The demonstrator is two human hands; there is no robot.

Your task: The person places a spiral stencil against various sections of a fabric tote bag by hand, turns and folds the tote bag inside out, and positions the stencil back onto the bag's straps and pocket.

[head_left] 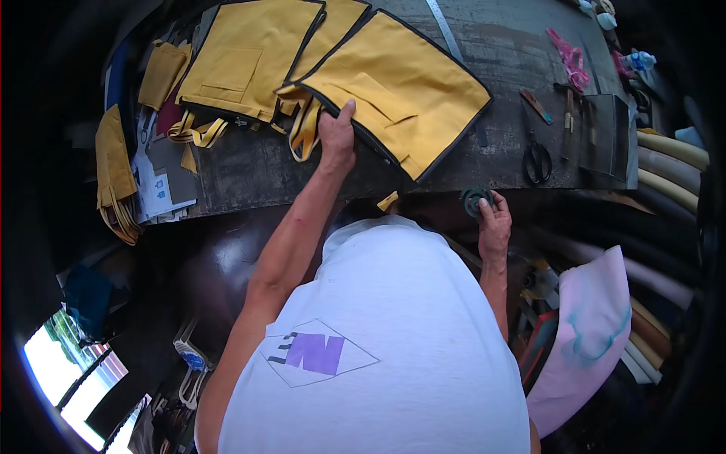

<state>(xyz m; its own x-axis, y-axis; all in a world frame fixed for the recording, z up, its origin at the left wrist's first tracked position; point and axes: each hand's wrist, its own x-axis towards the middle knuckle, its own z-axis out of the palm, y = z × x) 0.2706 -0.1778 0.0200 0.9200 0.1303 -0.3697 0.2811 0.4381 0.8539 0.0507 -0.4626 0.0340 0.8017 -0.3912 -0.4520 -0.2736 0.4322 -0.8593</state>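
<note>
My left hand (338, 138) is closed on the near left edge of a yellow fabric bag (431, 87) with dark edging, thumb on top. The bag lies tilted on the dark worktable (253, 170), its pocket facing up. Its yellow straps (305, 130) hang beside my left hand. At the table's front edge, my right hand (495, 225) grips a small dark green coil-like ring (475, 201) between thumb and fingers. Part of the ring is hidden by the fingers. Another yellow bag (253, 57) lies flat to the left, and a third (330, 30) shows partly between them.
Black scissors (537, 163), a metal ruler (445, 30) and pink strapping (569, 59) lie on the table. A box-like metal holder (607, 138) stands at right. Folded yellow pieces (115, 163) hang at the left edge. Fabric rolls (669, 170) fill the right side.
</note>
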